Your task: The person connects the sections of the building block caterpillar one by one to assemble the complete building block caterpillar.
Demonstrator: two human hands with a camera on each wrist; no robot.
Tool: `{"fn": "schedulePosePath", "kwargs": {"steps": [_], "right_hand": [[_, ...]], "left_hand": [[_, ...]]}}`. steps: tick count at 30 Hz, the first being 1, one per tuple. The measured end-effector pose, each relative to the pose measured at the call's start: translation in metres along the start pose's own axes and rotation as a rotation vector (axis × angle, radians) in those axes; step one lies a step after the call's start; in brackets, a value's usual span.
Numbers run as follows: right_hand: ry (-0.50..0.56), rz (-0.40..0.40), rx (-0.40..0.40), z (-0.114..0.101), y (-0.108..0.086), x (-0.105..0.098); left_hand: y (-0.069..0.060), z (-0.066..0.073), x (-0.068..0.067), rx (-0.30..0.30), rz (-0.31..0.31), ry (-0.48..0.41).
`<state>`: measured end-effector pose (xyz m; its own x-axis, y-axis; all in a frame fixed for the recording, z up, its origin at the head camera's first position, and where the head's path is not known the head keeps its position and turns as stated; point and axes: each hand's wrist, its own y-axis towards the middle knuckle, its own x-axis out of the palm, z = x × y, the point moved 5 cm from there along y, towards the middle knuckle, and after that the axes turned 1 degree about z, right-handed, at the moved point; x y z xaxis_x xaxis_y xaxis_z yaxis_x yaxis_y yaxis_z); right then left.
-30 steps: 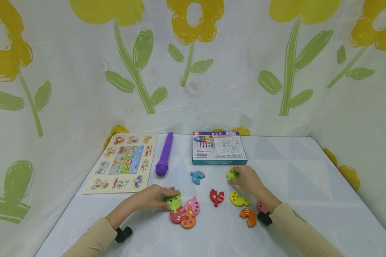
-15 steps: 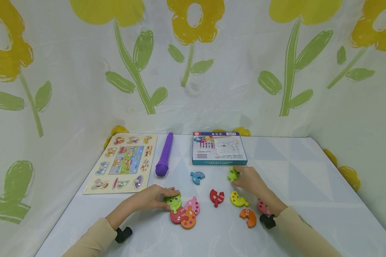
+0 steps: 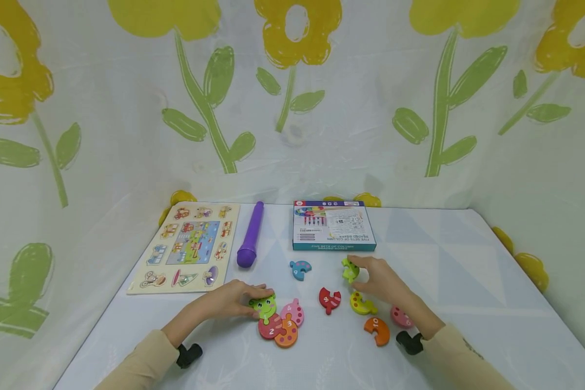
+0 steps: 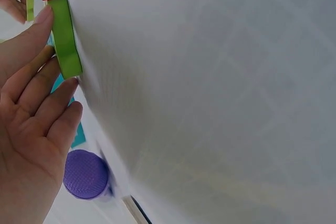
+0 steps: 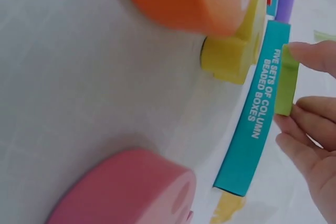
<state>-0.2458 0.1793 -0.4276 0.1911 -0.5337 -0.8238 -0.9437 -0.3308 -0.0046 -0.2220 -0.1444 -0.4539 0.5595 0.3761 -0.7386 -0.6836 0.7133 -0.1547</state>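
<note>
My left hand [image 3: 229,301] holds the green smiling caterpillar-head puzzle piece [image 3: 265,308], thumb and fingers on either side of it. That head is joined to a red piece 2 [image 3: 269,327], an orange piece 3 [image 3: 286,334] and a pink piece 4 [image 3: 293,312]. A light green puzzle piece [image 3: 351,270] is pinched between thumb and fingers of my right hand [image 3: 377,278]; in the right wrist view this green piece [image 5: 286,80] is raised off the table. Below it lies a yellow piece [image 3: 362,303]. A red piece 8 [image 3: 329,300] rests between the hands.
A blue piece 9 [image 3: 300,270], an orange piece 10 [image 3: 377,331] and a pink piece [image 3: 402,317] lie loose. Farther back are a wooden peg puzzle board [image 3: 148,262], a purple microphone [image 3: 250,235] and a flat box [image 3: 333,227]. A flower-printed cloth [image 3: 322,151] hangs behind.
My right hand has turned and drawn slightly nearer, the green piece tilting with it and its fingers spreading to the piece's edges. My left hand and the joined pieces stay put.
</note>
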Motion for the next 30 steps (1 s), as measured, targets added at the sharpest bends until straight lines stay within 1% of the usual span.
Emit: {"fn": "schedulePosePath", "kwargs": {"steps": [5, 10, 12, 20, 25, 30], "right_hand": [[0.027, -0.029, -0.024, -0.005, -0.004, 0.003], [0.022, -0.078, -0.095, -0.011, -0.007, 0.007], [0.014, -0.099, -0.128, -0.014, -0.007, 0.008], [0.013, -0.202, -0.219, -0.026, -0.009, 0.013], [0.018, -0.248, -0.272, -0.032, -0.009, 0.020], [0.023, -0.292, -0.302, -0.038, -0.009, 0.027]], "left_hand": [[0.000, -0.001, 0.001, 0.026, 0.000, -0.006], [0.002, 0.000, 0.001, 0.052, -0.005, 0.001], [0.002, 0.001, 0.000, 0.047, -0.012, -0.001], [0.006, 0.000, -0.001, 0.033, -0.042, -0.011], [0.008, -0.003, -0.001, 0.048, -0.055, -0.016], [0.010, -0.005, 0.000, 0.065, -0.058, -0.023]]}}
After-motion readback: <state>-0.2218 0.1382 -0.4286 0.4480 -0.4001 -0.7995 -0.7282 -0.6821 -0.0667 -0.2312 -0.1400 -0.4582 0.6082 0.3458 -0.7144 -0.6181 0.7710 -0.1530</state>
